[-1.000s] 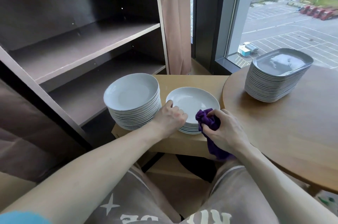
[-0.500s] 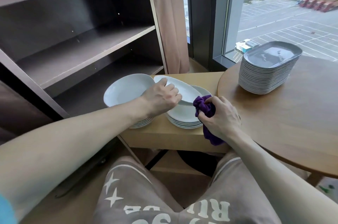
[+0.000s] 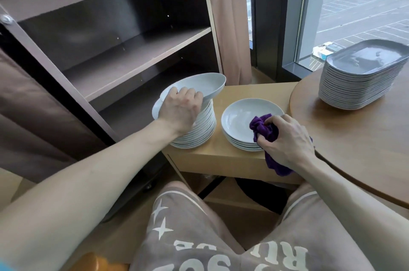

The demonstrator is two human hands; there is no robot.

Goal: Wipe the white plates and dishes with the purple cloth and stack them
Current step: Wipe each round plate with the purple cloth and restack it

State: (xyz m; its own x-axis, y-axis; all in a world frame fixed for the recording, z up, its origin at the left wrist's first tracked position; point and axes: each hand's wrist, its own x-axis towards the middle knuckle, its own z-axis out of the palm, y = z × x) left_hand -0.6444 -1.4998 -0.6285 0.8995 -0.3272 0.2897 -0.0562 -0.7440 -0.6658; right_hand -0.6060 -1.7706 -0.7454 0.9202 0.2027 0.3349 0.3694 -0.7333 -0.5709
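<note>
My left hand point(image 3: 181, 108) grips a white plate point(image 3: 202, 86) by its near rim, holding it tilted just above the tall stack of white plates point(image 3: 199, 131) on the left of the small wooden stand. My right hand point(image 3: 287, 140) is shut on the bunched purple cloth point(image 3: 264, 129), which rests at the near right edge of the low stack of white plates point(image 3: 241, 120). The cloth's tail hangs below my hand past the stand's front edge.
The plate stacks stand on a light wooden stand point(image 3: 223, 160) next to a brown open shelf unit point(image 3: 124, 49). On the round wooden table point(image 3: 358, 138) to the right sits a tall stack of grey oblong dishes point(image 3: 363, 76). A window is behind it.
My left hand lifted the top plate off the low right stack and carried it left over the tall stack. My right hand with the cloth stayed at the low stack.
</note>
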